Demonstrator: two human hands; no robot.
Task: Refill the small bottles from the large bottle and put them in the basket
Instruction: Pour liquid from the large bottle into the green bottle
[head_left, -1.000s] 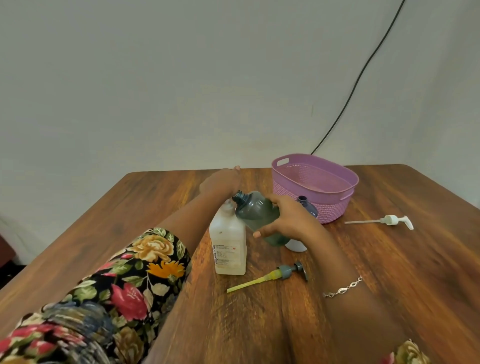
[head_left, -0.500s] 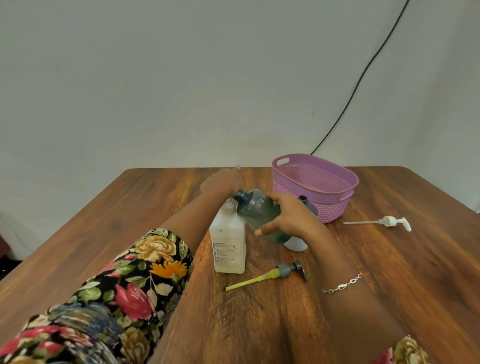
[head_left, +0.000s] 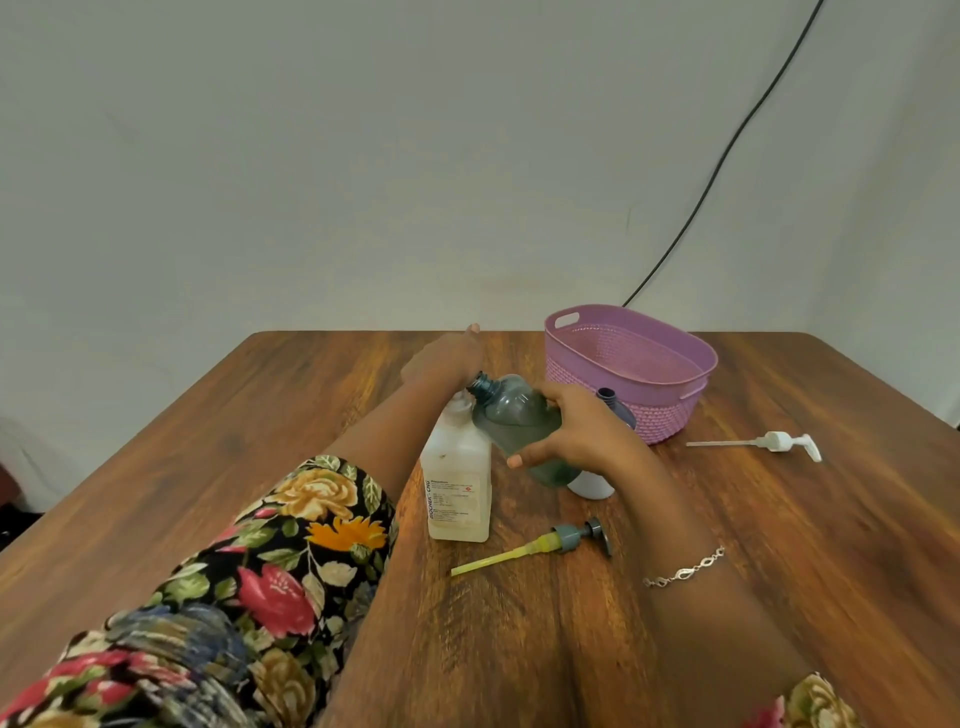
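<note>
Right grip (head_left: 571, 431) clasped teal small bottle (head_left: 519, 421), tilted, neck beside one large bottle (head_left: 457, 478) standing on worktop (head_left: 260, 441). Left grip (head_left: 447, 358) behind large bottle's top; clenched or released, could not tell. Second small bottle (head_left: 592, 486) upright near one basket (head_left: 631, 364). Two pumps lay loose: grey pump (head_left: 563, 538), white pump (head_left: 771, 442).

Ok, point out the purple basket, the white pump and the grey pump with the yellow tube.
purple basket (head_left: 667, 418): head view, on its woven front wall.
white pump (head_left: 774, 440): head view, on its white collar.
grey pump (head_left: 566, 535): head view, on the grey collar above the yellow tube.
</note>
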